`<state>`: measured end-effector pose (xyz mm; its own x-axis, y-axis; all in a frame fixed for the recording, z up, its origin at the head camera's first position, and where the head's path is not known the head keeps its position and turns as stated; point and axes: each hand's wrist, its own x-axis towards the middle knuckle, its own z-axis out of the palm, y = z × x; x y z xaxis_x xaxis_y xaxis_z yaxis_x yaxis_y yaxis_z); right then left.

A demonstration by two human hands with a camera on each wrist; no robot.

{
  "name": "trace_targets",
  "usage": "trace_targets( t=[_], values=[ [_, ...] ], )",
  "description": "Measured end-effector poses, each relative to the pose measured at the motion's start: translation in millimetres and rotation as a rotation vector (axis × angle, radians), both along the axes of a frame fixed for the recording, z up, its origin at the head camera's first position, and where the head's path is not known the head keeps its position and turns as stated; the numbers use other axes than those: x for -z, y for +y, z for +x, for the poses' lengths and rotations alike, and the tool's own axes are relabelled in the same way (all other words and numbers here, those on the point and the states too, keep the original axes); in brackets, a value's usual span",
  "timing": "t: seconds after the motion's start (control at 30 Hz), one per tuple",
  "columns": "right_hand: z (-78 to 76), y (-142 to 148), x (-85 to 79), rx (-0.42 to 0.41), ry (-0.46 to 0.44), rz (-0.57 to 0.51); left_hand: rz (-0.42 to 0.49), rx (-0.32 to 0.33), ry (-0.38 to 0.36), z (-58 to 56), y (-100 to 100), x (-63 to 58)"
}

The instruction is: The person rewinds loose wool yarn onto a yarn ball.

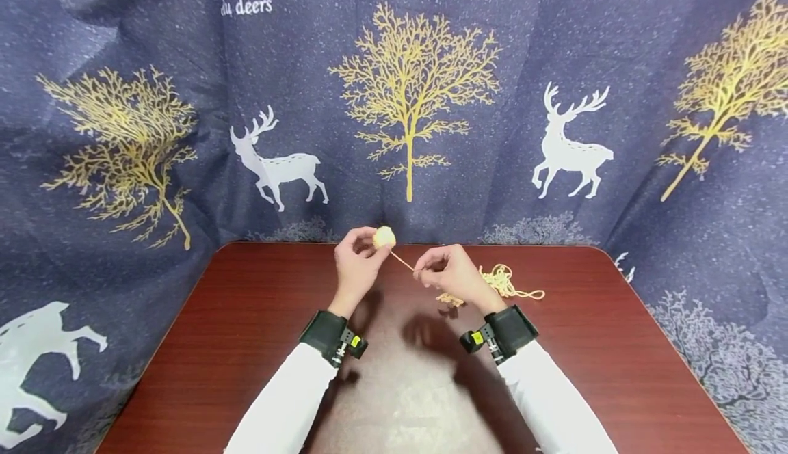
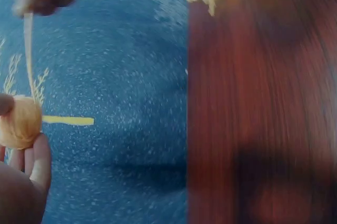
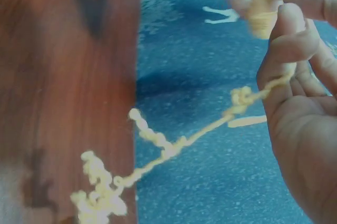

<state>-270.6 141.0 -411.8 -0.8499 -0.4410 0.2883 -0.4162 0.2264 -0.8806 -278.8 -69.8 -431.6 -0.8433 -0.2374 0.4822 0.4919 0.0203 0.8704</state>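
Observation:
A small ball of pale yellow yarn is held by my left hand, between thumb and fingers, above the table's far part. From it a taut strand runs across to my right hand, which pinches it between thumb and fingertips. In the left wrist view the wound ball shows its wraps, with the strand rising from it. Past the right hand, the yarn trails down with small knots and kinks in the right wrist view. A loose tangle of yarn lies beyond the right wrist.
The reddish-brown table has rounded far corners. Directly behind it hangs a dark blue cloth printed with gold trees and white deer. Black wrist bands with small cameras sit on both wrists over white sleeves.

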Motion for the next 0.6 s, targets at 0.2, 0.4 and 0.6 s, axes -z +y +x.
trace_targets(
  t=[0.2, 0.4, 0.6],
  values=[
    [-7.1, 5.5, -13.7, -0.008, -0.096, -0.239, -0.472, 0.023, 0.049, 4.0, -4.0, 8.8],
    [-21.8, 8.1, -16.3, -0.06, -0.288, -0.629, -0.631, 0.396, -0.061, 13.2, -4.8, 6.4],
    [-36.8, 5.5, -8.1, 0.017, -0.364, -0.788, -0.559, 0.724, -0.085, 21.8, -5.3, -4.9]
  ],
)
